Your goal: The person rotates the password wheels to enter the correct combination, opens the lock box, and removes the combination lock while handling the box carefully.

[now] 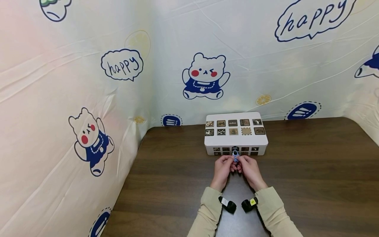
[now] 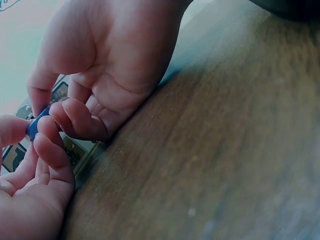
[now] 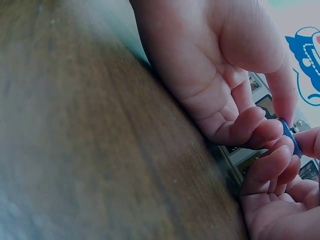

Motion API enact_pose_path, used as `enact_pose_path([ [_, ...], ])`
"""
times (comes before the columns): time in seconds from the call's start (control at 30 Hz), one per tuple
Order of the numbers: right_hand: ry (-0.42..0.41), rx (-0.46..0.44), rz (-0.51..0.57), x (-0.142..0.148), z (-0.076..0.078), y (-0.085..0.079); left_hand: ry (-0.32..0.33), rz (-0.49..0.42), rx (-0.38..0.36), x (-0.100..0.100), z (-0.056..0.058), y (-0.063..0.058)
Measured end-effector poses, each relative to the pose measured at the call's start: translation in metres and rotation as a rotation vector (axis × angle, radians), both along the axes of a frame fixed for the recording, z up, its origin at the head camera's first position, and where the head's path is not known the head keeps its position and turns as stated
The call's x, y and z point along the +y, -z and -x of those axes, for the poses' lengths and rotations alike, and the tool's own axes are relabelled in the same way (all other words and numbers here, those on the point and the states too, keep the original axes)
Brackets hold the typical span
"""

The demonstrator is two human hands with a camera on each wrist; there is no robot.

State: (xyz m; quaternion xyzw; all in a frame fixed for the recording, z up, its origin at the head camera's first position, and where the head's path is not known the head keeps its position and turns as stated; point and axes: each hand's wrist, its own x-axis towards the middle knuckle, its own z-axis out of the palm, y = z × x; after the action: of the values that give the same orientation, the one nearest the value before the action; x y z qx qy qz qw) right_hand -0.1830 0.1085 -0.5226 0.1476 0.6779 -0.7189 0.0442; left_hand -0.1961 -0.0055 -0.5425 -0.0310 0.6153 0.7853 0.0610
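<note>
Head view, and nearest of all come two beige sleeves, slanting inward over the bench, a black wrist camera at each cuff. Past the cuffs we reach the hands, brought close together: left hand, right hand, and both grips are narrow, thumbs and fingertips pinching one small blue lock between them! Both wrist views agree, thumb-tips on its blue body from either side, other fingers curled in. And where is that lock? Right at the front of the white box, middle of the near face, just by the clasp; whether it is hooked through, I cannot tell. Now the box itself: lid down, two rows of five little pictures across the top, more along the front. It sits at the far side of the bench, close to the cloth. And up that pale cloth, what a crowd: winking bears in blue, "happy" in bubbles, slices of orange.
</note>
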Motion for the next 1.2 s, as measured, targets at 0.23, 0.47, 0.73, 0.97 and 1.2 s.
enact_pose_path([
  [0.23,0.001,-0.014,0.020,-0.0004,-0.0008,-0.0022,0.005,-0.003,0.000,-0.0007,-0.0011,-0.0010],
  [0.47,0.011,-0.025,0.043,-0.0007,-0.0010,-0.0048,0.007,-0.002,0.000,-0.0011,0.0000,0.0000],
  [0.73,0.020,-0.037,0.114,-0.0005,-0.0001,-0.0038,0.002,0.012,0.000,-0.0008,0.0002,0.0000],
  [0.97,0.019,-0.038,0.146,-0.0001,-0.0011,-0.0047,0.002,0.006,-0.003,-0.0008,0.0000,-0.0006],
  [1.2,0.011,-0.030,0.114,0.0000,-0.0013,-0.0042,0.001,-0.002,-0.018,-0.0015,-0.0004,-0.0013],
])
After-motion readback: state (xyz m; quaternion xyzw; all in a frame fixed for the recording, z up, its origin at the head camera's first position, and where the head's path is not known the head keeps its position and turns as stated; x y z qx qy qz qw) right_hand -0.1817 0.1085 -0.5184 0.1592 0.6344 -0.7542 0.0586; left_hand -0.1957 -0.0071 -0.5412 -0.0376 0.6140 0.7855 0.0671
